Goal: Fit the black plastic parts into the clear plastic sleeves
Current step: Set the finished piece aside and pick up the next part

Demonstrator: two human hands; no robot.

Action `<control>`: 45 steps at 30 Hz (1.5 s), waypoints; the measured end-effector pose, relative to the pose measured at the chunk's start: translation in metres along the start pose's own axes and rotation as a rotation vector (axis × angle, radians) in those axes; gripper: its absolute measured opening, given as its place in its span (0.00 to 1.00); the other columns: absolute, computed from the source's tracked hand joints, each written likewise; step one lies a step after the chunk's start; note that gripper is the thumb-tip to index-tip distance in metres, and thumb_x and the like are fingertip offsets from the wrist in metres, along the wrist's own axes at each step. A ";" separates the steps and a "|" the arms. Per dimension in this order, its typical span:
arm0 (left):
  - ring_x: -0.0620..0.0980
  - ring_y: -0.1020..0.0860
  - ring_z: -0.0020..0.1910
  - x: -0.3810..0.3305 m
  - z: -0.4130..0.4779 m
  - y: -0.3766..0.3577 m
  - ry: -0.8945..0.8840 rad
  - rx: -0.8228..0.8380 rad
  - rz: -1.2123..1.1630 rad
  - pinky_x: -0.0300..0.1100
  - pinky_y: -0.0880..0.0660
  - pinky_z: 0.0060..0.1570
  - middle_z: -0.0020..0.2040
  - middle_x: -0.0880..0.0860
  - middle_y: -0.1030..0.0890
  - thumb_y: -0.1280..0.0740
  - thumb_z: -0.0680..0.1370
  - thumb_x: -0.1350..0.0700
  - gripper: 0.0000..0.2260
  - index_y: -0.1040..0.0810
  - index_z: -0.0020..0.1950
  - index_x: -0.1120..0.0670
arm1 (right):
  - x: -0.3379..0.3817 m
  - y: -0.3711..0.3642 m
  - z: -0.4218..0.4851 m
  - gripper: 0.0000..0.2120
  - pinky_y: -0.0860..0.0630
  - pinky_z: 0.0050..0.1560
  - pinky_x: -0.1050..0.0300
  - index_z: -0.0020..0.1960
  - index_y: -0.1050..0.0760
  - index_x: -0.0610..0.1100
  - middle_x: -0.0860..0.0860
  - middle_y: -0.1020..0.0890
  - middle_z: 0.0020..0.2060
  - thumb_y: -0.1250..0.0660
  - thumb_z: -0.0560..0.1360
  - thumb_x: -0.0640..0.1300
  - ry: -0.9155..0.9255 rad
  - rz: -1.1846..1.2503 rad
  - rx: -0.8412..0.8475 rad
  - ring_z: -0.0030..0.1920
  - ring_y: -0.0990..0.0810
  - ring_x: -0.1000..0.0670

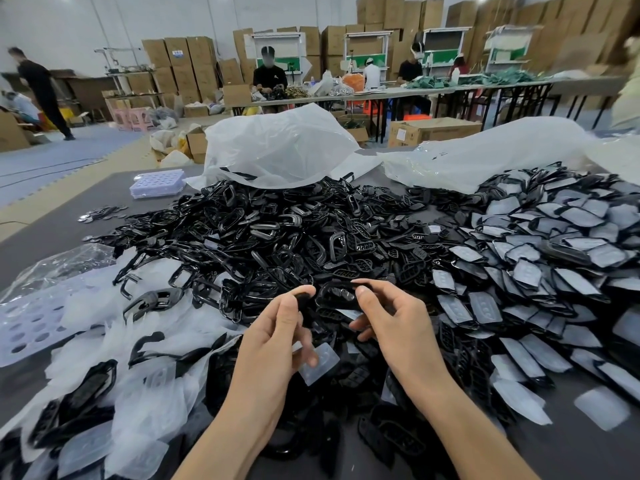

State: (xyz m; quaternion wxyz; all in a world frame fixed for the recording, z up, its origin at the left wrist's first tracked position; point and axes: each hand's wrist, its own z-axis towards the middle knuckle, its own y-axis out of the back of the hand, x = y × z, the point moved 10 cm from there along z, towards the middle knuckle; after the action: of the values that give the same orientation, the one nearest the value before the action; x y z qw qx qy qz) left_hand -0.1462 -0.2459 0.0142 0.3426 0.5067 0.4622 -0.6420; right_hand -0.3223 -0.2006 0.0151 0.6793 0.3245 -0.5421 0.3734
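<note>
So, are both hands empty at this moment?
No, the left hand and the right hand both pinch black parts between thumb and fingers.

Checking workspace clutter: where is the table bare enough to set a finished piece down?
Bare table shows far left, between the discs and clear bag, and near right, below the sleeved pile. The black heap and loose sleeves crowd the middle.

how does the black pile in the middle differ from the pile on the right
The middle heap of bare glossy black plastic parts is all black; the right heap of black parts in clear plastic sleeves shows pale frosted faces. The middle heap is a tangle of open frames and grilles; the right heap lies flatter, pieces overlapping. Both sit on the dark grey table.
</note>
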 end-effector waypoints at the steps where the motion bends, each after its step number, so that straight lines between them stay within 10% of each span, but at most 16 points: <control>1: 0.46 0.26 0.29 -0.001 -0.001 0.000 -0.007 0.005 0.026 0.39 0.25 0.34 0.33 0.47 0.26 0.39 0.79 0.44 0.13 0.15 0.54 0.44 | 0.000 -0.002 -0.001 0.08 0.19 0.38 0.59 0.52 0.17 0.59 0.53 0.14 0.37 0.33 0.81 0.49 0.000 0.001 0.014 0.37 0.14 0.52; 7: 0.40 0.21 0.42 -0.026 -0.008 0.007 -0.280 -0.127 0.470 0.29 0.27 0.45 0.45 0.41 0.19 0.33 0.80 0.56 0.13 0.21 0.58 0.38 | 0.000 -0.022 -0.009 0.09 0.19 0.42 0.59 0.54 0.17 0.60 0.52 0.13 0.39 0.33 0.82 0.48 -0.017 0.013 0.131 0.38 0.14 0.51; 15: 0.38 0.20 0.47 -0.029 -0.008 0.013 -0.270 -0.171 0.378 0.30 0.27 0.48 0.50 0.41 0.19 0.28 0.77 0.56 0.07 0.17 0.45 0.42 | 0.010 -0.037 -0.015 0.10 0.18 0.49 0.58 0.55 0.15 0.56 0.51 0.13 0.44 0.33 0.82 0.45 -0.034 0.153 0.241 0.44 0.13 0.49; 20: 0.47 0.20 0.39 -0.020 -0.004 0.004 -0.175 -0.032 0.211 0.33 0.23 0.39 0.41 0.49 0.17 0.29 0.78 0.57 0.10 0.19 0.51 0.41 | 0.015 -0.040 -0.016 0.11 0.19 0.48 0.60 0.56 0.15 0.55 0.48 0.12 0.46 0.35 0.83 0.44 -0.017 0.179 0.286 0.45 0.14 0.50; 27: 0.54 0.16 0.45 -0.012 -0.002 -0.002 -0.124 0.067 0.220 0.46 0.20 0.53 0.46 0.54 0.15 0.31 0.79 0.56 0.11 0.18 0.57 0.40 | 0.017 -0.041 -0.017 0.12 0.19 0.44 0.61 0.56 0.14 0.51 0.47 0.13 0.44 0.36 0.84 0.42 -0.042 0.206 0.346 0.41 0.15 0.51; 33: 0.48 0.21 0.38 -0.028 -0.004 0.000 -0.270 -0.014 0.481 0.32 0.25 0.40 0.38 0.49 0.20 0.31 0.79 0.59 0.11 0.22 0.52 0.41 | 0.012 -0.035 -0.013 0.11 0.17 0.50 0.50 0.55 0.15 0.52 0.44 0.13 0.43 0.35 0.83 0.42 -0.028 0.094 0.283 0.41 0.15 0.49; 37: 0.45 0.19 0.38 -0.028 -0.005 0.005 -0.270 -0.062 0.428 0.28 0.26 0.38 0.39 0.46 0.18 0.30 0.79 0.60 0.10 0.20 0.50 0.43 | 0.016 -0.037 -0.015 0.10 0.18 0.47 0.60 0.55 0.15 0.54 0.47 0.13 0.45 0.33 0.82 0.42 0.007 0.096 0.307 0.43 0.14 0.50; 45: 0.36 0.20 0.49 -0.034 -0.012 0.001 -0.390 -0.102 0.769 0.30 0.25 0.49 0.48 0.36 0.18 0.36 0.81 0.51 0.10 0.24 0.59 0.37 | 0.017 -0.015 -0.007 0.08 0.20 0.44 0.64 0.51 0.18 0.55 0.53 0.13 0.41 0.30 0.80 0.42 0.055 -0.008 0.135 0.41 0.13 0.53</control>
State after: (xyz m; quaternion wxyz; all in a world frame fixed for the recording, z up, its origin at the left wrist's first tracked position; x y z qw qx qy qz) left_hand -0.1333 -0.2360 0.0461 0.6624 0.4937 0.1974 -0.5277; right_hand -0.3041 -0.1995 0.0299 0.6717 0.3614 -0.4956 0.4154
